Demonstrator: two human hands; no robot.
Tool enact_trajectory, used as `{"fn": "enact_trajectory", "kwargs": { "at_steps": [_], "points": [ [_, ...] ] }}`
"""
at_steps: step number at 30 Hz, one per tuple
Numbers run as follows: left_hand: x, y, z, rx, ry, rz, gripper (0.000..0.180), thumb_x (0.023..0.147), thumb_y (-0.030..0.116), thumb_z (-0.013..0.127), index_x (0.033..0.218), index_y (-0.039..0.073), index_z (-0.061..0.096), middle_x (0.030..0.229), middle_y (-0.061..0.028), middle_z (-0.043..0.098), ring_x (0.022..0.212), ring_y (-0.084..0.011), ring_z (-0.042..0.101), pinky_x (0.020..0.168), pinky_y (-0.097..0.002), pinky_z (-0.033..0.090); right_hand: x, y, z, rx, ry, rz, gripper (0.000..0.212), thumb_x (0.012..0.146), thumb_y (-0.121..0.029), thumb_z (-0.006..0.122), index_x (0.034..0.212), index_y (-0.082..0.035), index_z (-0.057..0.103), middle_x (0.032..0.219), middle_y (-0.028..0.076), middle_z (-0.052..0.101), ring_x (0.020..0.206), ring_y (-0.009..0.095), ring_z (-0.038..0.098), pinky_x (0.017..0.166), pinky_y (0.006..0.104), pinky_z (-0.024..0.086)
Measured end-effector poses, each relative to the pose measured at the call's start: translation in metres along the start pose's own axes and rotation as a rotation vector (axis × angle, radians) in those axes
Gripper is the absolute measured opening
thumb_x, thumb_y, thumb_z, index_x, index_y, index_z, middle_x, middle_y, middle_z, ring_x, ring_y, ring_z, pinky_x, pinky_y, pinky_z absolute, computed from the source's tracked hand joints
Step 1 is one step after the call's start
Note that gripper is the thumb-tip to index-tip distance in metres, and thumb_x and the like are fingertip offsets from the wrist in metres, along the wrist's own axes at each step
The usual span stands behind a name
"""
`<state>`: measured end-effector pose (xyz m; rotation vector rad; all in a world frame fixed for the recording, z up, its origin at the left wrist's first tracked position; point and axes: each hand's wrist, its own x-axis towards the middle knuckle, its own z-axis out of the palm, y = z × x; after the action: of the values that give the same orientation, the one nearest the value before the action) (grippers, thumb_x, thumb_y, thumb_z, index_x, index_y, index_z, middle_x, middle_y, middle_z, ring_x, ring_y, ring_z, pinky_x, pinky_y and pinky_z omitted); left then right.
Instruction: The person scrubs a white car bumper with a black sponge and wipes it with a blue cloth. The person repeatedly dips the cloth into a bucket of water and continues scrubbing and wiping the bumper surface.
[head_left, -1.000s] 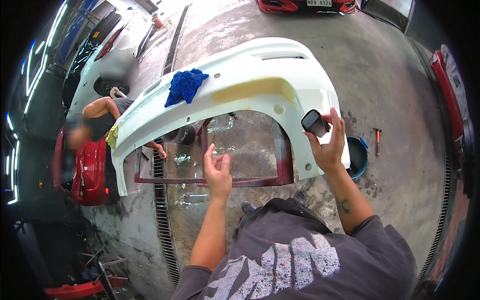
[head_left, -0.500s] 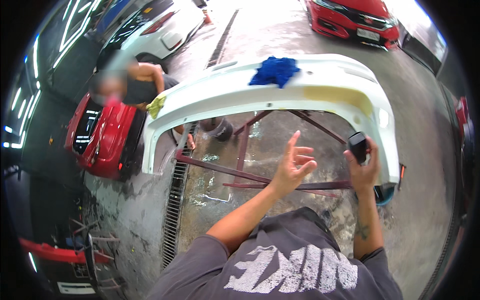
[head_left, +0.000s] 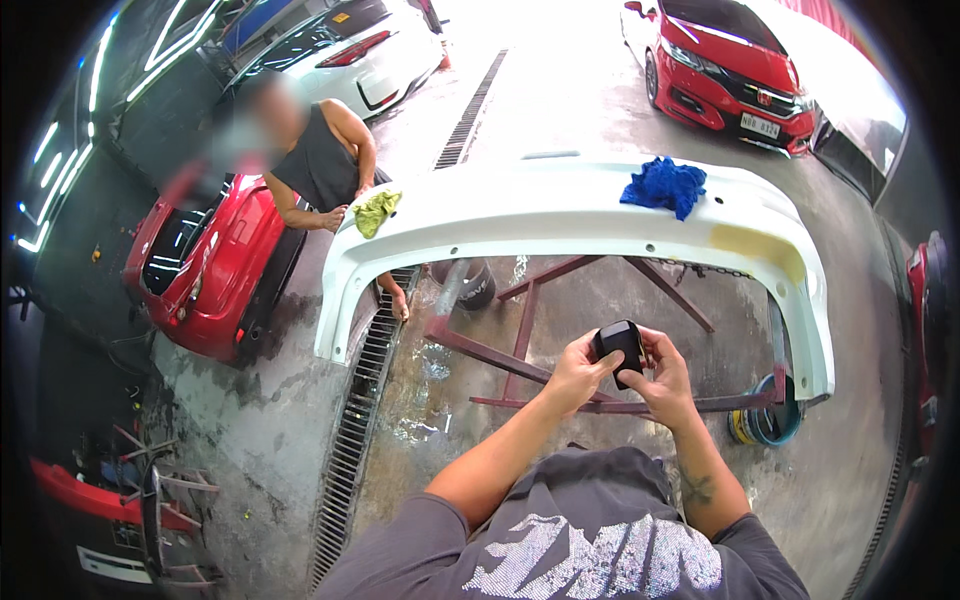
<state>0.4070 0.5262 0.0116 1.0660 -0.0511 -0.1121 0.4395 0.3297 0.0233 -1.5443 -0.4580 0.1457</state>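
Note:
In front of my chest I hold a black palm-sized block (head_left: 624, 345), possibly a sanding block. My left hand (head_left: 576, 378) grips its left side, and my right hand (head_left: 665, 388) closes round the other, thumbs over the near face. Past my hands a white car bumper (head_left: 540, 220) rests on a dark red metal stand (head_left: 525, 335). A crumpled blue cloth (head_left: 664, 187) lies on the bumper's top toward the right, near a yellowish patch (head_left: 755, 248). At the left end sits a yellow-green cloth (head_left: 376, 213).
A co-worker (head_left: 325, 160) stands by the bumper's left end. A blue-rimmed bucket (head_left: 775, 415) stands below its right end, a dark bucket (head_left: 472, 287) beneath its left part. A drain grate (head_left: 350, 440) crosses the wet floor. Red cars (head_left: 725, 75) and a white car (head_left: 350, 55) are parked around.
My left hand, open and apart before, now grips the block too. My right hand has brought the block leftward from beside the bumper's right end. The view has shifted.

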Motion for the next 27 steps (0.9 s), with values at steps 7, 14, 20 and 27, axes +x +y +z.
{"fn": "enact_trajectory", "kwargs": {
  "at_steps": [7, 14, 20, 27],
  "points": [
    [-0.02, 0.0, -0.036, -0.002, 0.122, 0.083, 0.051, 0.107, 0.011, 0.084, 0.149, 0.006, 0.056, 0.124, -0.0054, 0.075, 0.111, -0.0116, 0.07, 0.098, -0.0293, 0.058, 0.002, 0.004, 0.042, 0.171, 0.079, 0.034, 0.053, 0.097, -0.002, 0.088, 0.146, 0.0, 0.068, 0.134, 0.009, 0.076, 0.114, 0.015, 0.073, 0.095, 0.0306, 0.062],
    [0.029, -0.03, 0.013, -0.09, 0.416, 0.299, 0.023, 0.116, 0.01, 0.07, 0.127, 0.015, 0.05, 0.111, 0.0008, 0.06, 0.096, -0.0082, 0.059, 0.081, -0.0278, 0.053, 0.024, -0.017, 0.048, -0.465, 0.483, -0.368, 0.049, 0.082, 0.004, 0.087, 0.129, -0.009, 0.081, 0.116, 0.017, 0.078, 0.108, 0.038, 0.078, 0.096, 0.0423, 0.064],
    [0.074, -0.007, 0.062, -0.16, 0.359, 0.084, 0.033, 0.111, 0.028, 0.081, 0.124, 0.01, 0.056, 0.11, -0.0042, 0.069, 0.096, -0.0139, 0.07, 0.076, -0.0307, 0.059, 0.043, 0.003, -0.001, -0.707, 0.427, -0.47, 0.052, 0.078, -0.003, 0.082, 0.129, -0.013, 0.081, 0.126, 0.011, 0.08, 0.116, 0.037, 0.075, 0.1, 0.0484, 0.063],
    [0.089, -0.007, -0.061, -0.239, 0.377, 0.092, 0.038, 0.119, 0.027, 0.061, 0.15, 0.004, 0.059, 0.139, -0.0144, 0.073, 0.126, -0.0308, 0.075, 0.108, -0.0504, 0.063, 0.116, -0.054, -0.028, -0.916, -0.258, -0.497, 0.097, 0.089, -0.052, 0.087, 0.174, -0.028, 0.047, 0.177, 0.023, 0.045, 0.157, 0.043, 0.053, 0.13, 0.069, 0.039]
  ]
}}
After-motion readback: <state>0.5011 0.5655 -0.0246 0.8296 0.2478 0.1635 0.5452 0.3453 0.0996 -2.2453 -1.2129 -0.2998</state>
